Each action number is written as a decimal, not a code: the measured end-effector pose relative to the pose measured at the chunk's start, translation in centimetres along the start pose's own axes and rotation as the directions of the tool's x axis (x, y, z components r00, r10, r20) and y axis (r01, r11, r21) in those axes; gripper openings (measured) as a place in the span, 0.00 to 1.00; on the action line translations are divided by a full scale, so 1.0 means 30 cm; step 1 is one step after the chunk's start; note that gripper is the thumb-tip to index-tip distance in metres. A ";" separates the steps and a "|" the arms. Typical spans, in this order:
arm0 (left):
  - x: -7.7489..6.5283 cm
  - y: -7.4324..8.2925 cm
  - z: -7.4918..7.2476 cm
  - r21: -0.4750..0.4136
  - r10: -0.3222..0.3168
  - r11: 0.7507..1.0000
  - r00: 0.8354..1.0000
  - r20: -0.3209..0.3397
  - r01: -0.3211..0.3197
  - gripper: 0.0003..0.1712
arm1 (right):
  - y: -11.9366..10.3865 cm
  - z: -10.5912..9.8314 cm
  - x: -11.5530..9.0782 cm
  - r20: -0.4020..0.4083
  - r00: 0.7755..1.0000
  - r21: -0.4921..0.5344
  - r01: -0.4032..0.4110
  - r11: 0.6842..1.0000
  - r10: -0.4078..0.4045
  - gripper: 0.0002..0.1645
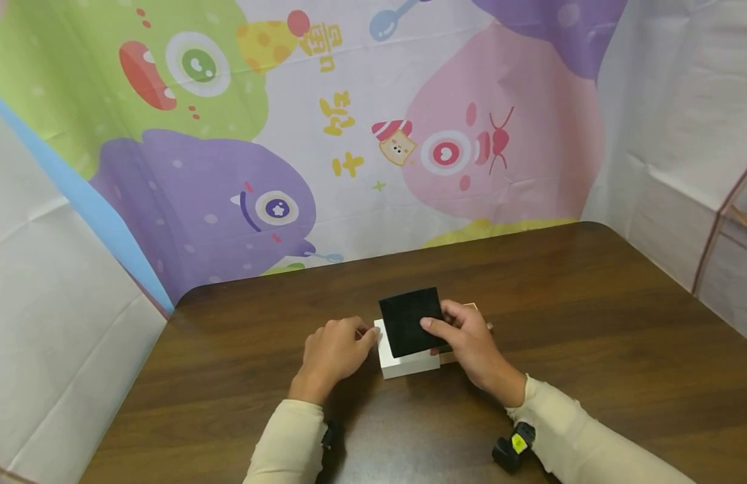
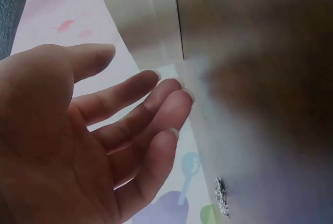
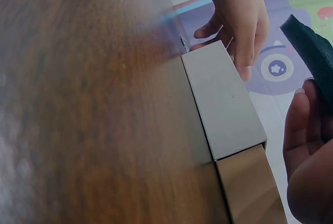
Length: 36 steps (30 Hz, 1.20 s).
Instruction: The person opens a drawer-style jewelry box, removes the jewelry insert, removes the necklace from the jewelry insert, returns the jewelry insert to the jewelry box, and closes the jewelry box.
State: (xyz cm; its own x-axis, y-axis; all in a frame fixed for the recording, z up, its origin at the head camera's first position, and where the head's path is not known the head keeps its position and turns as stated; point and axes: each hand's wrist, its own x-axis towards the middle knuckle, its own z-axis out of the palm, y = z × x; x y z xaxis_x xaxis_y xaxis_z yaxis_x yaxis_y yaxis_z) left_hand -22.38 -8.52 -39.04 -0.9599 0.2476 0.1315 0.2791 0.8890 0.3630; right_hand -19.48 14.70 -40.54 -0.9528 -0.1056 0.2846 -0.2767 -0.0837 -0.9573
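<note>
My right hand (image 1: pixel 470 343) pinches a flat black square foam pad (image 1: pixel 409 323) between thumb and fingers, holding it tilted above a white box (image 1: pixel 409 366). In the right wrist view the dark pad (image 3: pixel 312 52) shows its thick edge. Out of the white box's right end extends a brown inner part (image 3: pixel 250 182), mostly hidden by my right hand in the head view. My left hand (image 1: pixel 337 353) is at the box's left end, its fingers loosely bent and apart in the left wrist view, holding nothing. Whether those fingertips touch the box (image 2: pixel 145 21) I cannot tell.
A brown wooden table (image 1: pixel 228 403) lies under the box. On it, beyond my left hand, is a small crumpled silvery piece (image 2: pixel 221 198). A cartoon-printed cloth (image 1: pixel 349 222) hangs behind the table, with pale sheets at both sides.
</note>
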 end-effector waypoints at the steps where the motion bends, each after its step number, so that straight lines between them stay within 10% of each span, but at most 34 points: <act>1: -0.001 0.002 0.002 0.002 0.007 1.000 1.000 0.008 -0.007 0.18 | 0.000 0.000 0.001 -0.001 1.000 -0.001 -0.001 1.000 0.001 0.13; 36: -0.003 0.021 0.015 0.087 0.073 0.993 0.996 0.044 -0.077 0.17 | 0.000 -0.011 0.005 -0.026 0.999 -0.068 -0.038 0.997 0.036 0.11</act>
State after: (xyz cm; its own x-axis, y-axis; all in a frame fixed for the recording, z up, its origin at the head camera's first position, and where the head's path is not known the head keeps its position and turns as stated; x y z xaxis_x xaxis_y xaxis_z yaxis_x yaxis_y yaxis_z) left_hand -22.13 -7.79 -39.23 -0.9371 0.3289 0.1166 0.3486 0.8975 0.2701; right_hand -19.65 15.01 -40.52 -0.9650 -0.0830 0.2487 -0.2485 -0.0125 -0.9685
